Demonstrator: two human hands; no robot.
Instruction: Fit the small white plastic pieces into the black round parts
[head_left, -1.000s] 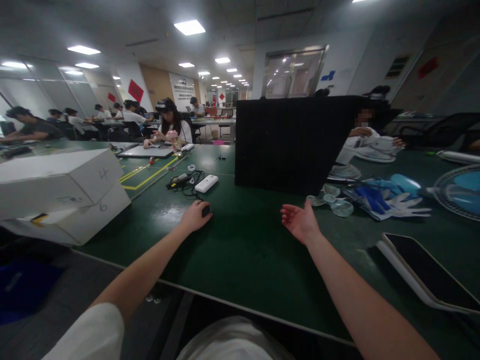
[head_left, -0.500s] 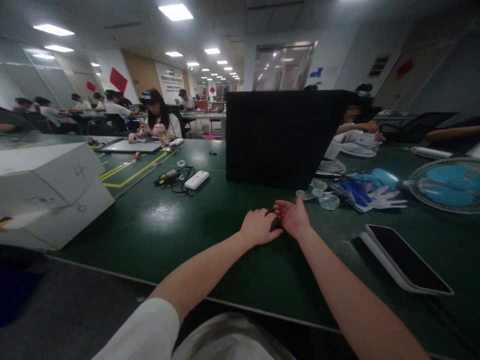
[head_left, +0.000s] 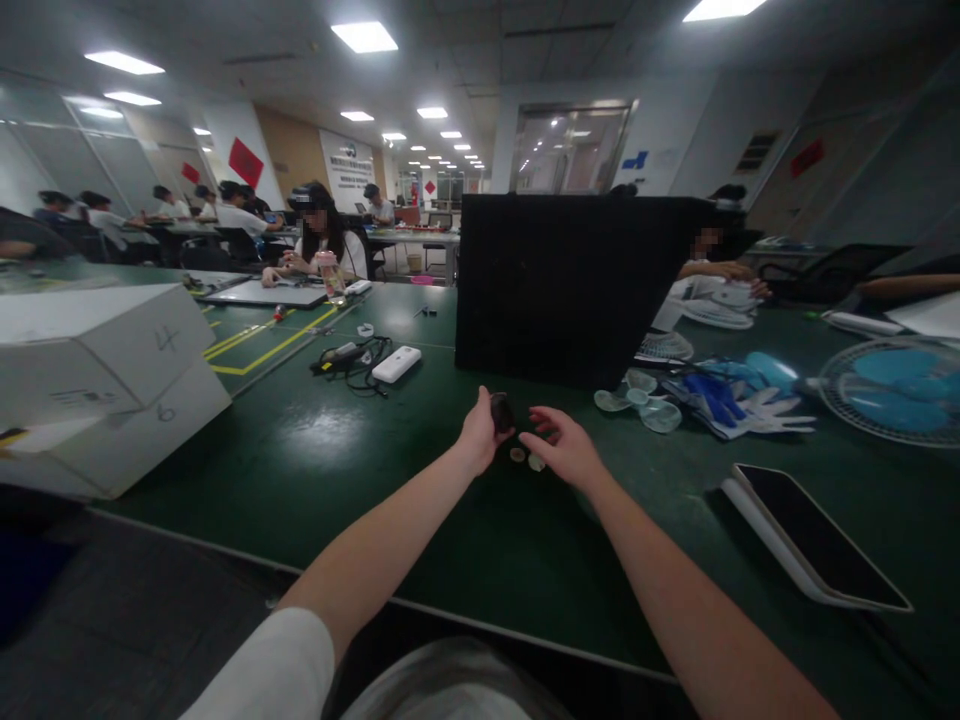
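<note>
My left hand (head_left: 478,433) is wrapped round a small dark object (head_left: 501,412), rounded and nearly black. It is tipped up above the green table (head_left: 360,480), and its kind is unclear. Two small pale round discs (head_left: 517,454) lie on the table between my hands, one close under my right fingers. My right hand (head_left: 564,447) hovers beside them with fingers bent and apart, and nothing shows in it.
A big black box (head_left: 570,290) stands just beyond my hands. Clear fan blades (head_left: 639,400), gloves (head_left: 731,405), a fan (head_left: 892,375) and a phone (head_left: 821,535) lie to the right. White boxes (head_left: 112,390), a white device (head_left: 396,364) and cables (head_left: 349,358) are left.
My left hand has moved left and turned up with the dark object. My right hand has rolled from palm up to palm down. The pale discs now show on the table.
</note>
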